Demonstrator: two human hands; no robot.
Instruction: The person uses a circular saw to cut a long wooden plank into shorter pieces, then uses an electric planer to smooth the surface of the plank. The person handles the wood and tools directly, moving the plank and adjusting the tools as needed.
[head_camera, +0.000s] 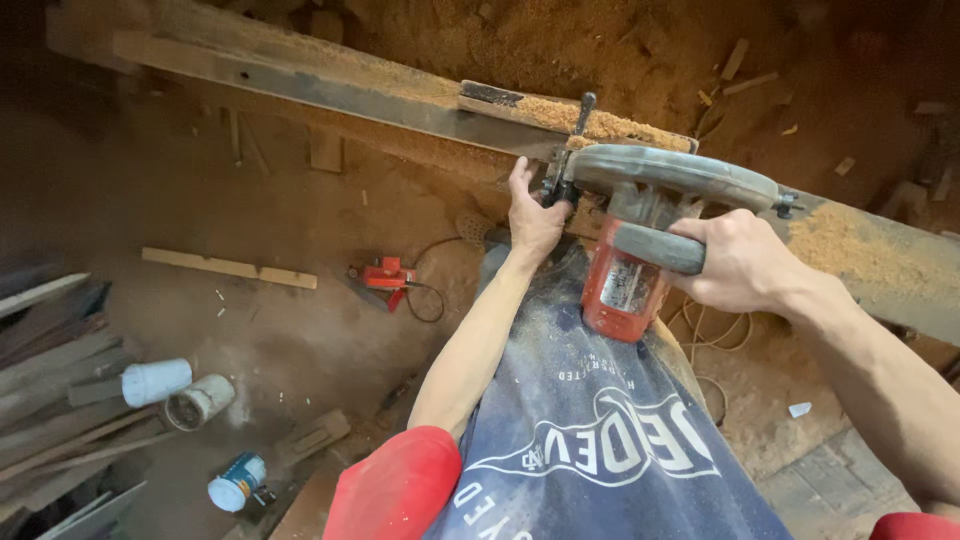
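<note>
A long grey timber beam (330, 90) runs from upper left to right, its top covered in sawdust. On it rests a red and grey circular saw (650, 215). My right hand (735, 262) is closed around the saw's grey handle. My left hand (533, 215) grips the front of the saw's guard and base next to a black knob lever (583, 108). A dark blue apron with white print (590, 430) hangs below my arms. The blade itself is hidden under the guard.
The floor is thick with sawdust. A red power tool (385, 275) with a cable lies on it, beside a pale wood strip (228, 267). White pipe pieces (178, 390), a blue and white can (236, 482) and stacked planks (50, 390) sit at the lower left.
</note>
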